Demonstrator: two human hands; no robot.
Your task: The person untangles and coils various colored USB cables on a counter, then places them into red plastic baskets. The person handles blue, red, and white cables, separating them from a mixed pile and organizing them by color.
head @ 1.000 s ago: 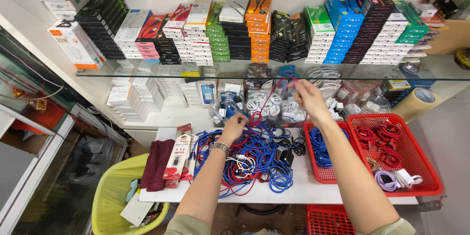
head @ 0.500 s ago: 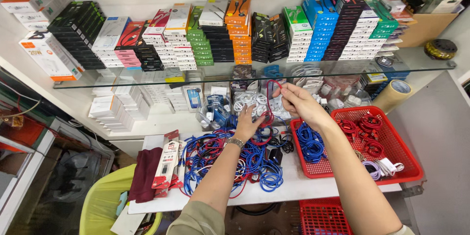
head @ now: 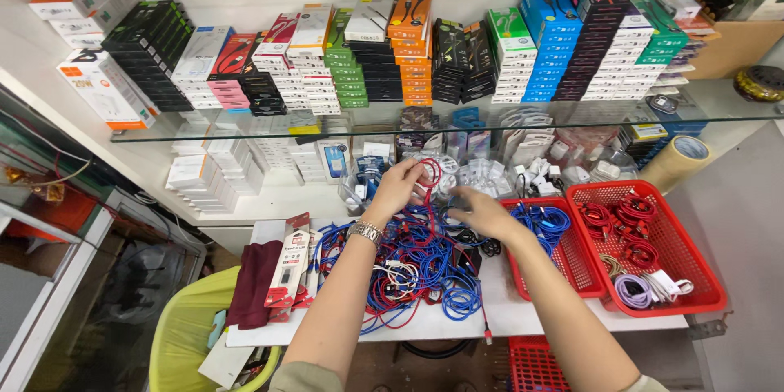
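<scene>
My left hand [head: 398, 188] is raised over a tangled heap of blue, red and white cables [head: 412, 265] on a white table [head: 572, 320]. It pinches a looped red cable [head: 429, 175] that hangs down toward the heap. A metal watch sits on that wrist. My right hand [head: 482, 214] hovers just to the right, fingers curled over the heap, close to the red cable; whether it grips a strand I cannot tell.
Two red baskets stand at the right, one [head: 563, 273] with blue cables, one [head: 694, 278] with red and white coiled cables. A glass shelf [head: 572, 118] carries rows of coloured boxes. A tape roll [head: 679, 160], a yellow-green chair [head: 184, 335] and a dark red cloth [head: 255, 284] lie nearby.
My right hand has dropped from up near the shelf to just above the heap. My left hand rose a little and now holds the red cable loop. The view shifted slightly.
</scene>
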